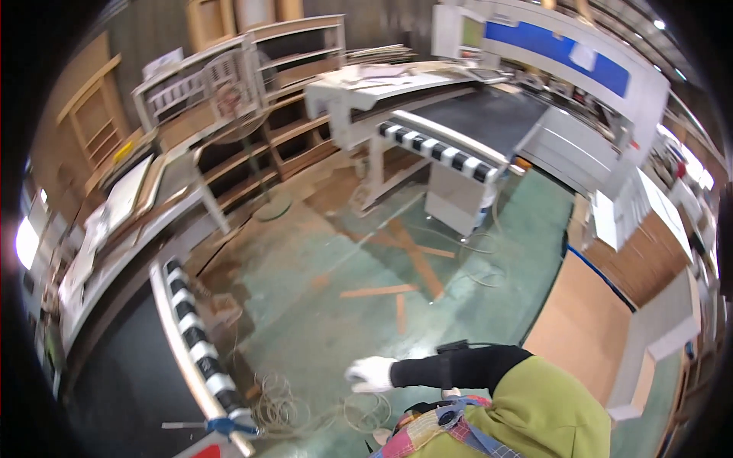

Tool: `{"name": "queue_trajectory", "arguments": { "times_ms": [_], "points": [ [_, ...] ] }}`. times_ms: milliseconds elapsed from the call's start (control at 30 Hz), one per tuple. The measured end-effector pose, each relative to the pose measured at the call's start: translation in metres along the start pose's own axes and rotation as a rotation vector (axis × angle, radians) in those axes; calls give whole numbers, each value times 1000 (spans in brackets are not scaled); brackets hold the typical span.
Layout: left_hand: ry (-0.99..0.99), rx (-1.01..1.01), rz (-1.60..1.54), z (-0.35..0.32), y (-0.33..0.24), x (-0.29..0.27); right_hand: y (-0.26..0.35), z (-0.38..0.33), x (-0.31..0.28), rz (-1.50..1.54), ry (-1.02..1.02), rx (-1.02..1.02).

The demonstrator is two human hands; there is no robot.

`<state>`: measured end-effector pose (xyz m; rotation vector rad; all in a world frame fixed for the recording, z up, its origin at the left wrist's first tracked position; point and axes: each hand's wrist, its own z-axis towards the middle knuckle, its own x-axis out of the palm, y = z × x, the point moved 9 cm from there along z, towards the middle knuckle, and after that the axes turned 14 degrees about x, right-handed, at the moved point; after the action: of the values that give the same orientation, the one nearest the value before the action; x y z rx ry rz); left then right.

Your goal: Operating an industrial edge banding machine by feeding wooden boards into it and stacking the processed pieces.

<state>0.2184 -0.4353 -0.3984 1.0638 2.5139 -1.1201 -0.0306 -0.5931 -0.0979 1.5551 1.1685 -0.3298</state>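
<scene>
Coiled pale cable (276,408) lies on the green floor (298,305), left of and lower than the white-gloved right hand (371,375), apart from it. Glove blurred: I cannot tell whether its fingers are spread, closed or holding anything.

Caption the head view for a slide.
A white-gloved right hand hangs above a workshop's green floor, where coiled cord and brown strips lie.

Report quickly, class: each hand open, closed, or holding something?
Left hand: out of view.
White-gloved right hand: nothing visibly held; open or closed cannot be told.
</scene>
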Motion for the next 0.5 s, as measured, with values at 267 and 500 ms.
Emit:
{"name": "queue_trajectory", "arguments": {
  "times_ms": [267,500],
  "points": [
    [19,150,210,85,-193,133,-343,-258,-62,77,-93,635],
    [0,726,1224,112,-405,281,-496,-482,-109,474,-460,1017]
  ]
}}
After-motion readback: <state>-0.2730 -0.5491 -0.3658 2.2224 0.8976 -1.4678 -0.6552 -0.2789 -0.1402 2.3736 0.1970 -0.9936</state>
